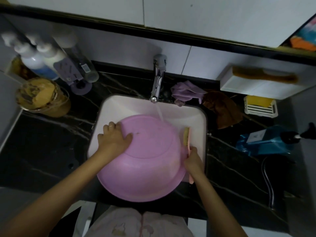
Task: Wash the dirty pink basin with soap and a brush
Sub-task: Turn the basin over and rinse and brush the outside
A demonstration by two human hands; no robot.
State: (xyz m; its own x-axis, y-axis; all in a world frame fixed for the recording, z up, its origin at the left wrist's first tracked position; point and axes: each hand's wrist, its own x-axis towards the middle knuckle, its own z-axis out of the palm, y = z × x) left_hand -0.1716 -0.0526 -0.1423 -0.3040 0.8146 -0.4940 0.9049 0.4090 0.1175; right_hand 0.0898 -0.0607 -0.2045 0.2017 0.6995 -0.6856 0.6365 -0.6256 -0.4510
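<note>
Over a white sink (pixel 193 113) set in a black marbled counter (pixel 51 142), a pink basin (pixel 148 159) lies upside down. Its flat bottom faces up and its near rim juts past the sink's front edge. The left hand (pixel 114 135) presses flat on the bottom, fingers spread. The right hand (pixel 192 159) grips a brush (pixel 186 135) by its pink handle. The brush runs front to back beside the basin's right wall, bristle end toward the white tiled wall. Water from a chrome tap (pixel 158 79) falls on the basin's far side. A slatted dish (pixel 259 109) at right holds yellow soap (pixel 259 100).
</note>
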